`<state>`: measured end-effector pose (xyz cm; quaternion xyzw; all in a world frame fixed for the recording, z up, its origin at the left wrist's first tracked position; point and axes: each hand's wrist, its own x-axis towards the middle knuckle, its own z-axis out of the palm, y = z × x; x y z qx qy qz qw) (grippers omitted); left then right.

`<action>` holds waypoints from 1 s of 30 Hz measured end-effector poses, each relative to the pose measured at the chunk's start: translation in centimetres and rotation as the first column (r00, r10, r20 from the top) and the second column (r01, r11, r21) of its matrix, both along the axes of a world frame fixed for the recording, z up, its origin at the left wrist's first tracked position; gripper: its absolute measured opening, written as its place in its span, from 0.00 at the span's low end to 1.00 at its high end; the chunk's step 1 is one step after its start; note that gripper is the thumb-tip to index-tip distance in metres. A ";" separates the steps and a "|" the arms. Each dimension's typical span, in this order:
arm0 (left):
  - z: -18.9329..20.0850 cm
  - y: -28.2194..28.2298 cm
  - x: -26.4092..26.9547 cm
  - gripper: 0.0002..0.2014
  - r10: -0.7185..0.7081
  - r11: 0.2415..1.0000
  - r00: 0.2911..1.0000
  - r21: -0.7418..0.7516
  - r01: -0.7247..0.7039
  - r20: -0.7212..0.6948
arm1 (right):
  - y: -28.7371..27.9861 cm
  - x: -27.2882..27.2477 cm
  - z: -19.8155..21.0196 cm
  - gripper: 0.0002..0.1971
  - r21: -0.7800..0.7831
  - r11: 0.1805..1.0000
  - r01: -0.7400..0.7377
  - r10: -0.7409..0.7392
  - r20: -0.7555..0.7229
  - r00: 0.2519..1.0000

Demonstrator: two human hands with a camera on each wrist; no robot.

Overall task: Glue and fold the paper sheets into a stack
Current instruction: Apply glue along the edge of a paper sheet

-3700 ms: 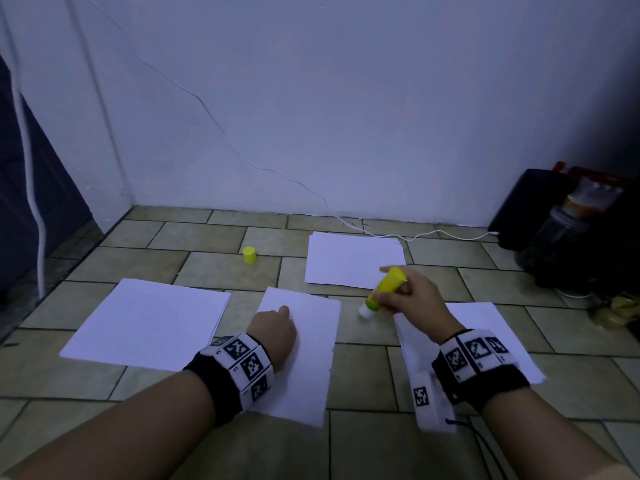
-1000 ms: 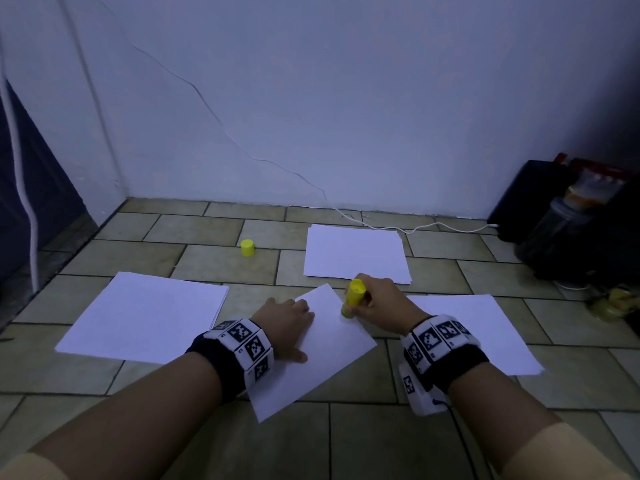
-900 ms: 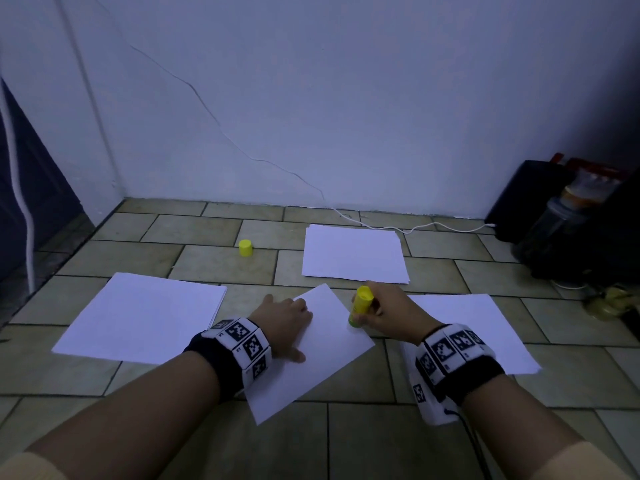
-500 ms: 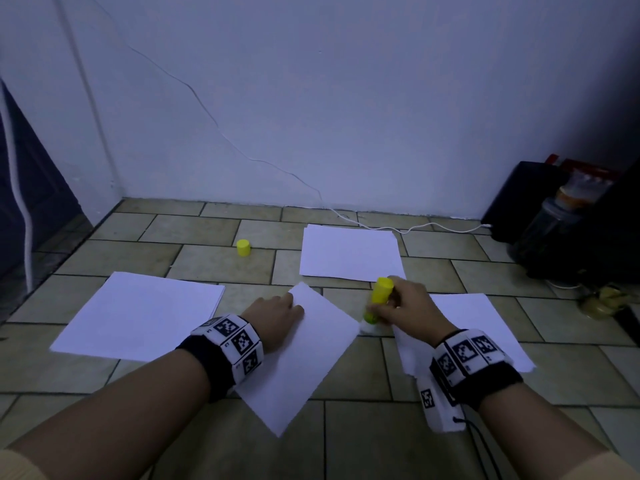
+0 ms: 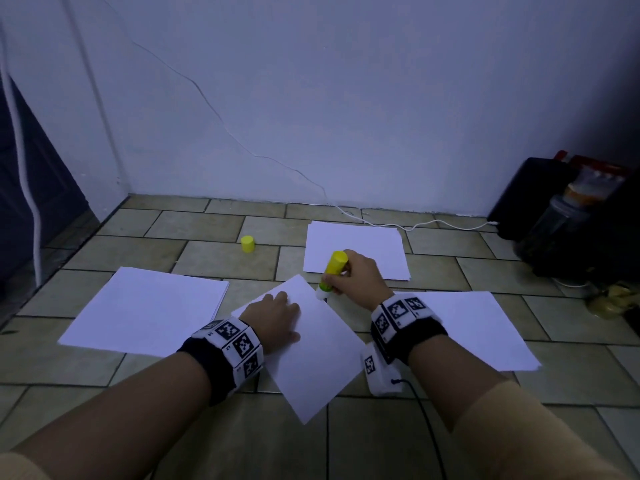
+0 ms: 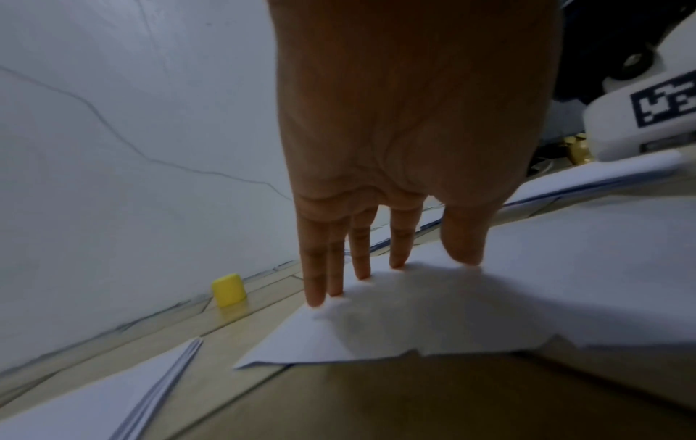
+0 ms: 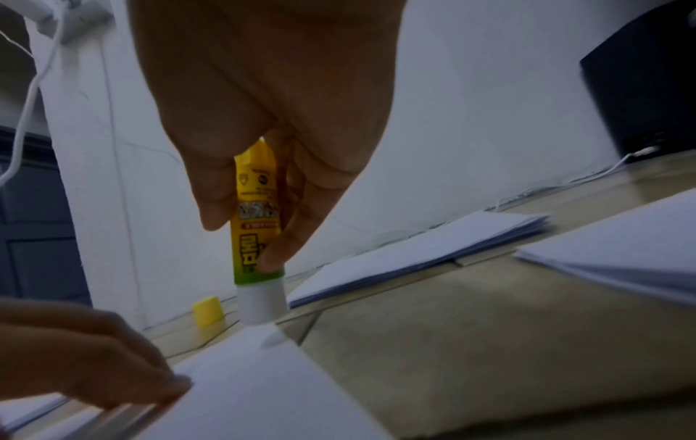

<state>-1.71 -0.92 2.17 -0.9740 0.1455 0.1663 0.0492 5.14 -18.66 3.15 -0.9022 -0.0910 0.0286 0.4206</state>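
A single white sheet [image 5: 311, 344] lies turned diagonally on the tiled floor in front of me. My left hand [image 5: 273, 317] lies flat on it, straight fingers [image 6: 341, 253] pressing the paper down. My right hand [image 5: 356, 277] grips a yellow glue stick [image 5: 332, 270] upright, its white tip [image 7: 261, 306] at the sheet's far right edge [image 7: 271, 339]. The stick's yellow cap [image 5: 248, 244] stands alone on the floor further back.
Three stacks of white paper lie around: left [image 5: 149, 310], far centre [image 5: 356, 249], right [image 5: 485, 327]. A white cable [image 5: 398, 225] runs along the wall base. Dark bags and a jar [image 5: 568, 216] fill the right corner. A wall stands close behind.
The sheet has turned further clockwise under my left hand. My right hand has carried the glue stick along the sheet's right edge to its far end.
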 end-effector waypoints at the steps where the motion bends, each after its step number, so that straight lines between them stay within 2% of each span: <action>1: -0.1 0.1 0.0 0.22 0.006 1.000 1.000 -0.005 -0.006 -0.005 | 0.8 0.2 -0.1 0.12 -0.021 1.000 -0.012 0.011 -0.008 1.000; 3: -0.2 0.3 0.1 0.20 -0.007 1.000 1.000 0.004 0.007 0.004 | 2.2 0.7 -0.5 0.13 -0.018 0.999 -0.031 0.031 -0.032 0.999; 7: 0.0 1.1 0.5 0.26 -0.006 1.000 1.000 -0.005 0.006 0.004 | 4.5 1.2 -0.9 0.11 0.008 0.995 -0.103 0.103 -0.047 0.994; 12: 0.0 1.7 1.1 0.32 0.020 0.998 1.000 -0.065 -0.020 -0.006 | 5.0 1.6 -0.6 0.14 -0.094 0.984 -0.154 0.149 -0.050 0.988; 18: 0.1 1.9 2.2 0.36 0.104 0.987 0.994 -0.122 -0.109 -0.045 | 1.1 0.1 0.2 0.11 -0.249 0.923 -0.295 0.293 -0.046 0.955; 25: 0.5 2.0 3.1 0.37 0.064 0.995 0.998 -0.070 -0.064 -0.012 | -4.6 -3.0 0.4 0.11 -0.238 0.877 -0.417 0.421 -0.035 0.906; 30: 0.8 1.9 3.2 0.36 0.023 0.999 0.999 -0.048 -0.024 -0.029 | -7.2 -4.4 0.6 0.11 -0.290 0.820 -0.492 0.486 -0.100 0.868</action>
